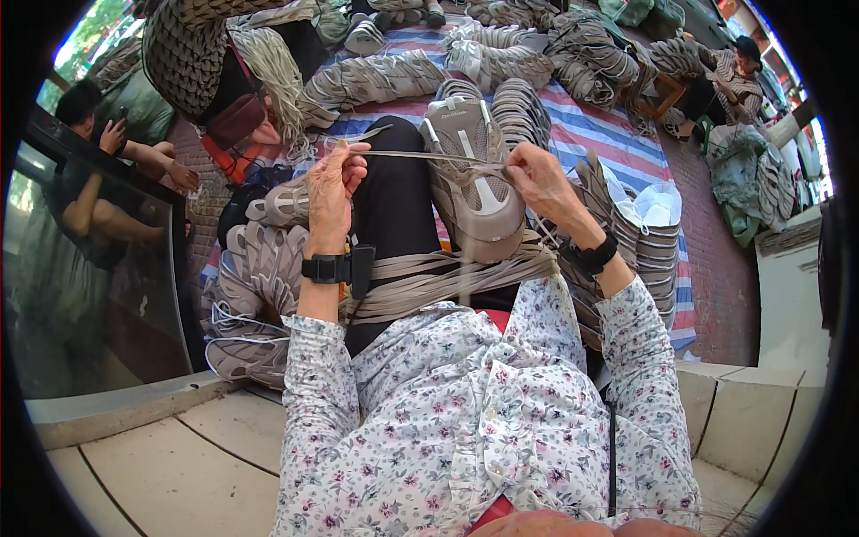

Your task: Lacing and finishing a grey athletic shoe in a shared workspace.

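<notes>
A grey-beige sneaker upper (488, 221) rests in front of me by my right thigh, its toe toward me. One flat beige shoelace (420, 156) runs taut from its lacing area across to the left. My left hand (331, 190) is closed, pinching the lace between thumb and fingers, above my left knee. Against the right side of the upper, my right hand (543, 183) is closed on the same lace near the eyelets. A thick bundle of loose beige laces (429, 288) lies across my lap.
Stacked uppers stand on my left (259, 268) and right (658, 255). Long rows of nested uppers (376, 80) cover the striped sheet (586, 125) ahead. A glass panel (89, 286) flanks me at left. Other people sit at the far left (98, 179) and far right (738, 80).
</notes>
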{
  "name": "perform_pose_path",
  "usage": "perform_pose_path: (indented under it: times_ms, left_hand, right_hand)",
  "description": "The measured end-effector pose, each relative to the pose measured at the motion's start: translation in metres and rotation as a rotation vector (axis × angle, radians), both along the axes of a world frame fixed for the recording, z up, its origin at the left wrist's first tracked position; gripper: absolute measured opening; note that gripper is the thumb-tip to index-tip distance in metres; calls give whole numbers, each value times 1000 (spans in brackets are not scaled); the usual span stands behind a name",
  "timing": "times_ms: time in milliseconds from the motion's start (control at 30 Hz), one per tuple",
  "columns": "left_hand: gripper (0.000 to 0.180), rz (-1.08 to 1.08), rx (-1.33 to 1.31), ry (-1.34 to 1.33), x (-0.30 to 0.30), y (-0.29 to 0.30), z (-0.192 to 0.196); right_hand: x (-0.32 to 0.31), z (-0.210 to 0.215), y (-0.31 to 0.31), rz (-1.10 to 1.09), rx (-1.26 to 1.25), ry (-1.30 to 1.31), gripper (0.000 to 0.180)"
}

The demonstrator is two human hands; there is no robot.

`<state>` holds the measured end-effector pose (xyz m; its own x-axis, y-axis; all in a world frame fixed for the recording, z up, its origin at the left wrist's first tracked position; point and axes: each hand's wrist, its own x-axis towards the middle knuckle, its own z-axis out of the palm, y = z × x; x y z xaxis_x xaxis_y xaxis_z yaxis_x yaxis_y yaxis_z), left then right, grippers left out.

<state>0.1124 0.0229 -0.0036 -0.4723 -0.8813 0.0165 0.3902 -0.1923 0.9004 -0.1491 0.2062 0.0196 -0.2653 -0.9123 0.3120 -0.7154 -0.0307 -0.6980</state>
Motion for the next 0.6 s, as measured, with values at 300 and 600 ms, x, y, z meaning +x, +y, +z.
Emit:
perform_pose_path:
  times_ms: [300, 600]
  left_hand:
    - [29, -21, 26, 15, 2, -2, 3]
    - [22, 57, 143, 159, 63, -57, -13]
  right_hand:
    - [-11, 14, -10, 119, 104, -398, 5]
    - [-27, 27, 2, 175, 248, -692, 11]
